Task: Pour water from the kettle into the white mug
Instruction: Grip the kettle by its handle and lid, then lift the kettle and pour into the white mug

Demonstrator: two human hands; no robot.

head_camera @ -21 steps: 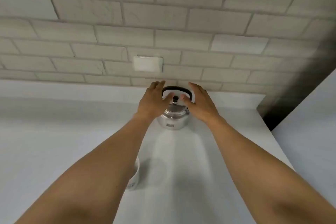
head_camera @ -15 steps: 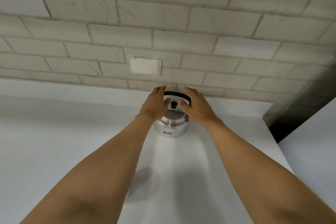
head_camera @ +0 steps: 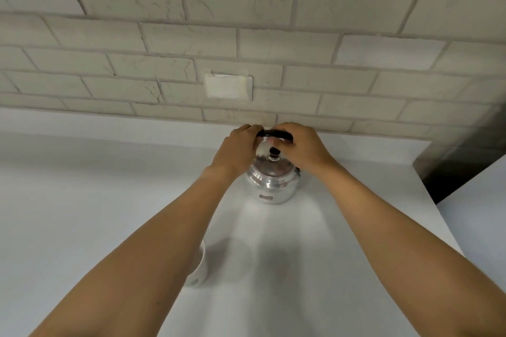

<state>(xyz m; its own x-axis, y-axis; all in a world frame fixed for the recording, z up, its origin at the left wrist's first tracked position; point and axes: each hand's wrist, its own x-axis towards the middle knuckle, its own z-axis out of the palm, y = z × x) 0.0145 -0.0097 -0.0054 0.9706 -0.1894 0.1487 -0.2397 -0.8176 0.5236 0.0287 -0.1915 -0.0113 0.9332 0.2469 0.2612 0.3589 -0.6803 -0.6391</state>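
A shiny metal kettle (head_camera: 271, 185) with a black arched handle (head_camera: 275, 133) and a black lid knob stands on the white counter (head_camera: 82, 213) near the brick wall. My left hand (head_camera: 238, 149) curls around the handle's left end. My right hand (head_camera: 302, 146) is wrapped over the handle's right part. Closer to me, the white mug (head_camera: 198, 268) stands on the counter, mostly hidden under my left forearm; only its right side shows.
A grey-white brick wall (head_camera: 246, 35) with a blank white plate (head_camera: 228, 87) rises behind the counter. A dark gap (head_camera: 460, 161) opens at the right, beside another white surface (head_camera: 482, 213). The counter's right edge runs diagonally under my right forearm.
Both hands were spread open on either side of the kettle; now their fingers have closed onto its handle. The kettle stands in the same spot.
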